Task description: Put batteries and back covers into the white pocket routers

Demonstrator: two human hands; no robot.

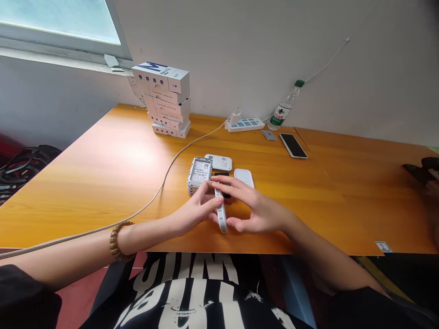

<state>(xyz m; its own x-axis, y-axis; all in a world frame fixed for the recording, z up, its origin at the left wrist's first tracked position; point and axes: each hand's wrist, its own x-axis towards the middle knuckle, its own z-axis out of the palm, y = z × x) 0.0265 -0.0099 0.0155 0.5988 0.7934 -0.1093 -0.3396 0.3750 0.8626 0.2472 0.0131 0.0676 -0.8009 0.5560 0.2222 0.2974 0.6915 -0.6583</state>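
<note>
A slim white device point(221, 214) with rounded corners and rows of small slots stands on edge above the table's near side. My left hand point(197, 208) grips it from the left, thumb on its slotted edge. My right hand point(257, 205) spans it from the right, fingers at its far end and thumb by its near end. Just beyond my left hand lies a stack of open-backed white devices point(200, 171), the top one showing a printed label. Behind my right fingers are a black flat piece point(226, 192), partly hidden, and a white cover point(244, 177).
Another white cover point(221, 162) lies behind the stack. White boxes point(168, 98) are piled at the back left. A cable point(171, 164) runs across the table from a power strip point(245, 124). A water bottle point(283, 109) and phone point(293, 145) are at back right.
</note>
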